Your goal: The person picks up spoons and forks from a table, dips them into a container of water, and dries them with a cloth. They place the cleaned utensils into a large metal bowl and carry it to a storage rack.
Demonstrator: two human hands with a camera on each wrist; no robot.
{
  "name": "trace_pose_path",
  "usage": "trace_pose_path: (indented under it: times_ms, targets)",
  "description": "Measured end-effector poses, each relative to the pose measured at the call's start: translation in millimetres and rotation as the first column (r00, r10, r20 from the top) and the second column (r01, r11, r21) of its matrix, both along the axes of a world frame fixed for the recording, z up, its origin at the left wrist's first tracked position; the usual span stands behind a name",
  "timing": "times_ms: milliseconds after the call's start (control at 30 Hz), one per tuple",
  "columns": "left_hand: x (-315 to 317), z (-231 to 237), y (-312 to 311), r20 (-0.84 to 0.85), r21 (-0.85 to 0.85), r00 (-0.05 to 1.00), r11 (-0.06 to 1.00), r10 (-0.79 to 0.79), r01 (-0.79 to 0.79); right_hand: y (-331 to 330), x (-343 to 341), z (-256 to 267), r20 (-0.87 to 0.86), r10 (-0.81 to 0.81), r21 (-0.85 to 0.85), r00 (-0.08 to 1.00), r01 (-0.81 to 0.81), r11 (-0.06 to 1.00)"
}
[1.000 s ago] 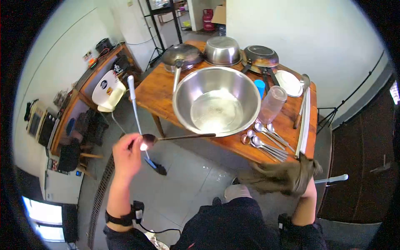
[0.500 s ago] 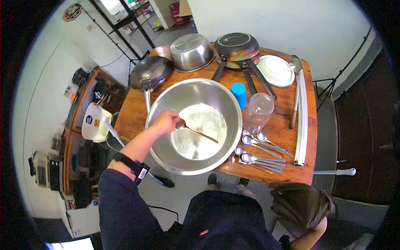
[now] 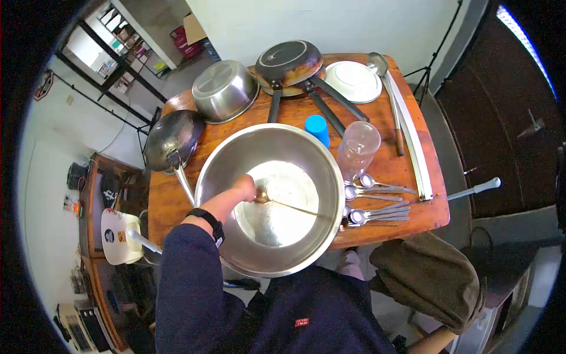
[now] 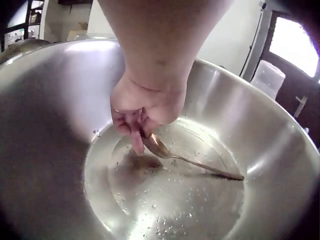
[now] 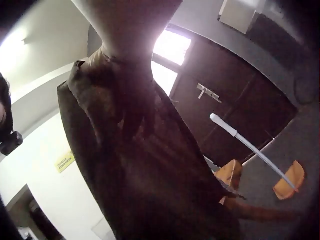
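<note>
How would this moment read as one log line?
Left hand: holds slender metal spoon by its bowl | Place: inside round silver metal basin | Right hand: with dark brown cloth, grip unclear

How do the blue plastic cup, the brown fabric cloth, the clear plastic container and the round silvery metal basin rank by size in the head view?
Largest to smallest:
1. Silvery basin
2. Brown cloth
3. Clear container
4. Blue cup

White wall [image 3: 377, 26], dark brown door [image 3: 501, 141], bright panes [image 5: 172, 47], wooden shelving [image 3: 87, 236] at left
</note>
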State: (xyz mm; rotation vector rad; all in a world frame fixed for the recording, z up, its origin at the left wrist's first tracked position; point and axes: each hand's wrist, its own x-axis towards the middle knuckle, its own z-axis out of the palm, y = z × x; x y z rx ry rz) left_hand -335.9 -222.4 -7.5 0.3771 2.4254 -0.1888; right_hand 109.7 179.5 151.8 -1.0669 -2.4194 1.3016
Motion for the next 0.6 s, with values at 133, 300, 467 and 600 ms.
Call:
trace_pose_path:
  times_ms: [133, 300, 467, 600]
  targets:
    - [6.3, 12.9, 20.4, -0.001, -0.144, 0.996, 0.986, -0.089, 0.088, -17.2, 13.7, 7.3, -0.025, -0.051, 0.038, 0.998, 0.052, 0.998]
    - [-5.1, -6.9, 25.0, 0.042, -0.147, 0.979, 0.968, -0.201, 0.205, -15.4, 12.6, 13.7, -0.084, -0.033, 0.111, 0.996, 0.043, 0.993]
    - [25.5, 61.0, 57.7, 0.011, -0.079, 0.979, 0.976, -0.203, 0.203, 26.4, -10.3, 14.0, -0.167, 0.095, 0.230, 0.981, -0.055, 0.972]
    - [27.7, 80.4, 53.8, -0.373, 0.219, 0.927, 0.975, 0.040, 0.046, 84.9, -37.8, 12.9, -0.230, 0.267, 0.371, 0.936, -0.170, 0.913]
